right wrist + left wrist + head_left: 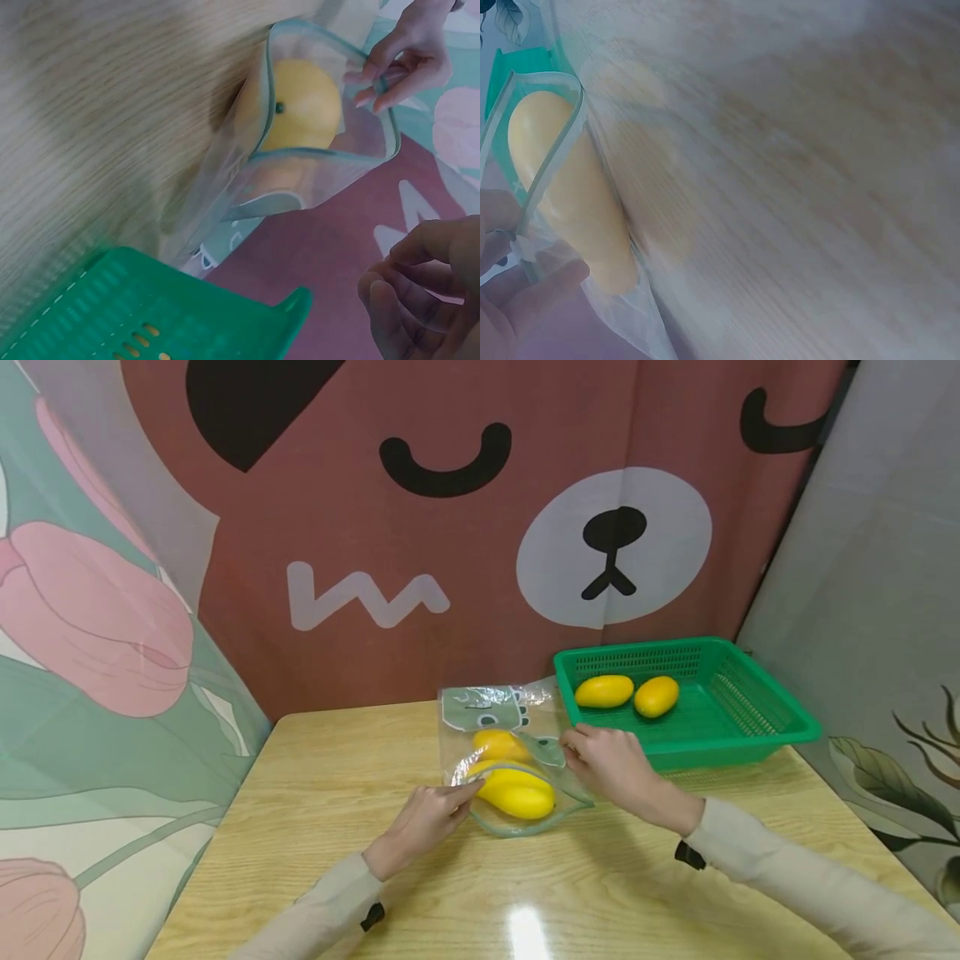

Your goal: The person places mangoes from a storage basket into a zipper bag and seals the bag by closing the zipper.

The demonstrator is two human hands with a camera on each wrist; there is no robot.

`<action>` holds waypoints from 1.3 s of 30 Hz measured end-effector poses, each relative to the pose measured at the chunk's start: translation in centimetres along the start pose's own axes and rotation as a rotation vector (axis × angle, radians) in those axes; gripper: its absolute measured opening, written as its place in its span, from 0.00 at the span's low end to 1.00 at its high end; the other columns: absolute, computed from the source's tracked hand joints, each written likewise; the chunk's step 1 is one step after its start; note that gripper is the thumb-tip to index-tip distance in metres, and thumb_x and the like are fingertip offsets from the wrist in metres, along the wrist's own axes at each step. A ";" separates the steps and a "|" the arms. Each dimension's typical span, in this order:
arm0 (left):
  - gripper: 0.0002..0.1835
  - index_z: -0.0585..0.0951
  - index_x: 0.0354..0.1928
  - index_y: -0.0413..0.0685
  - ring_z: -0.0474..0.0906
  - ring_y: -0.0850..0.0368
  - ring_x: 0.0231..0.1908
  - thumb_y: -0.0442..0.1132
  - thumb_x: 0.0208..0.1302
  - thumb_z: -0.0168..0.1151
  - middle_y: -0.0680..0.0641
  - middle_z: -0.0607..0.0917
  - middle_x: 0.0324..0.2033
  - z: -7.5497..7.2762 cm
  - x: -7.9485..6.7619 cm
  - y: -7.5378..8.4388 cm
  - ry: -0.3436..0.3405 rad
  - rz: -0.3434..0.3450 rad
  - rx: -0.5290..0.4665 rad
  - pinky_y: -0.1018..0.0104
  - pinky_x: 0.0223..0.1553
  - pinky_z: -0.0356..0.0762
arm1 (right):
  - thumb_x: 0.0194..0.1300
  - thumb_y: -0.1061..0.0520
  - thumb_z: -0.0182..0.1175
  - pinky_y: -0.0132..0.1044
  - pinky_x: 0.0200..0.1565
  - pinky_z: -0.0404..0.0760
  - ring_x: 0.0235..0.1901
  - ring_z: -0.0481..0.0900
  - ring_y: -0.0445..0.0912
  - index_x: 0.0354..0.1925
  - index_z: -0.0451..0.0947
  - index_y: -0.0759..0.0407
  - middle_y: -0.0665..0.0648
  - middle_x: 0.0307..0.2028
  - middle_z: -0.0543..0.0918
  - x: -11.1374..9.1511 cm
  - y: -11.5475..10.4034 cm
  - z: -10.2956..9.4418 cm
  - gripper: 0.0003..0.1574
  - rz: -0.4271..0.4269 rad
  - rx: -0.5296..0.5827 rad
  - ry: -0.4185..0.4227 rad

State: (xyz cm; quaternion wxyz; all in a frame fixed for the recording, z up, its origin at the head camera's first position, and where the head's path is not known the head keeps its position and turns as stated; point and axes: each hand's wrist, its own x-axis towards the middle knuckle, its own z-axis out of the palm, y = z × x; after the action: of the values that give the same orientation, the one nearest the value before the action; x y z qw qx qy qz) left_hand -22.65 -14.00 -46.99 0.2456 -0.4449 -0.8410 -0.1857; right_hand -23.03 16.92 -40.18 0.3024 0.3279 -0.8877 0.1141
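A clear zip bag with a green cartoon print lies on the table, its mouth spread toward the person. Inside it a yellow mango rests at the opening, with more yellow fruit deeper in. My left hand pinches the bag's rim at the left of the mouth; the left wrist view shows thumb and fingers on that edge. My right hand hovers between the bag and the green basket. Its fingers are loosely curled with nothing in them, apart from the bag in the right wrist view.
Two more mangoes, a longer one and a rounder one, lie at the left end of the basket. The basket stands at the back right of the wooden table. A printed curtain hangs behind the table.
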 end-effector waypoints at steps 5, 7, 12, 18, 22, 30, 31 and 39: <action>0.25 0.82 0.58 0.40 0.53 0.73 0.14 0.24 0.56 0.68 0.50 0.87 0.25 -0.1 0.1 0.1 -0.012 -0.014 -0.011 0.84 0.14 0.51 | 0.55 0.65 0.71 0.31 0.14 0.67 0.15 0.71 0.40 0.30 0.83 0.58 0.50 0.23 0.78 0.4 1.0 0.1 0.06 0.048 -0.016 -0.010; 0.25 0.82 0.58 0.40 0.53 0.73 0.14 0.24 0.56 0.68 0.50 0.86 0.24 -0.1 0.1 0.1 -0.013 -0.015 -0.016 0.84 0.15 0.52 | 0.55 0.64 0.71 0.31 0.14 0.68 0.15 0.72 0.40 0.30 0.83 0.58 0.50 0.23 0.78 0.6 1.4 0.1 0.05 0.067 -0.016 -0.017; 0.25 0.82 0.58 0.40 0.51 0.73 0.14 0.23 0.56 0.68 0.52 0.85 0.22 -0.2 0.1 0.1 -0.012 -0.014 -0.016 0.84 0.15 0.50 | 0.55 0.64 0.72 0.30 0.14 0.67 0.15 0.73 0.41 0.31 0.84 0.59 0.51 0.23 0.79 0.8 2.2 0.3 0.05 0.086 -0.022 -0.026; 0.25 0.81 0.58 0.41 0.50 0.73 0.14 0.24 0.57 0.68 0.50 0.87 0.25 -0.2 0.0 0.0 -0.018 -0.024 -0.018 0.84 0.14 0.50 | 0.57 0.64 0.70 0.32 0.13 0.67 0.16 0.75 0.42 0.31 0.83 0.59 0.52 0.23 0.82 0.9 3.3 0.4 0.04 0.123 -0.022 -0.024; 0.25 0.81 0.58 0.41 0.51 0.73 0.14 0.24 0.57 0.68 0.52 0.84 0.21 -0.3 -0.1 0.1 -0.020 -0.022 -0.018 0.84 0.14 0.50 | 0.58 0.63 0.69 0.32 0.12 0.65 0.15 0.72 0.41 0.32 0.83 0.59 0.52 0.24 0.82 0.7 4.5 0.5 0.03 0.153 -0.021 -0.038; 0.24 0.82 0.58 0.40 0.50 0.73 0.14 0.25 0.57 0.68 0.54 0.82 0.19 -0.3 0.0 0.1 -0.011 -0.014 -0.014 0.83 0.15 0.49 | 0.59 0.64 0.68 0.32 0.13 0.64 0.14 0.68 0.39 0.33 0.84 0.62 0.54 0.24 0.82 0.3 7.2 1.3 0.02 0.188 -0.014 -0.072; 0.23 0.82 0.57 0.40 0.50 0.73 0.14 0.25 0.57 0.68 0.54 0.82 0.19 -0.3 0.0 0.1 -0.008 -0.012 -0.013 0.83 0.15 0.49 | 0.59 0.64 0.68 0.32 0.13 0.65 0.15 0.69 0.40 0.33 0.84 0.62 0.54 0.24 0.82 0.3 7.4 1.4 0.02 0.192 -0.018 -0.072; 0.24 0.82 0.58 0.41 0.49 0.73 0.14 0.25 0.58 0.68 0.54 0.81 0.19 -0.2 0.0 0.1 -0.022 -0.027 -0.013 0.83 0.15 0.48 | 0.61 0.63 0.68 0.37 0.15 0.69 0.18 0.75 0.44 0.35 0.85 0.62 0.56 0.27 0.84 0.2 9.5 2.0 0.03 0.227 -0.015 -0.107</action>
State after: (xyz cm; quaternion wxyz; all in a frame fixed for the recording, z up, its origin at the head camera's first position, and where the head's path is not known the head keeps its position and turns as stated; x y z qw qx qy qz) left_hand -22.54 -14.11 -46.83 0.2312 -0.4371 -0.8483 -0.1895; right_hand -30.24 23.20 -41.68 0.2421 0.2286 -0.9348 0.1234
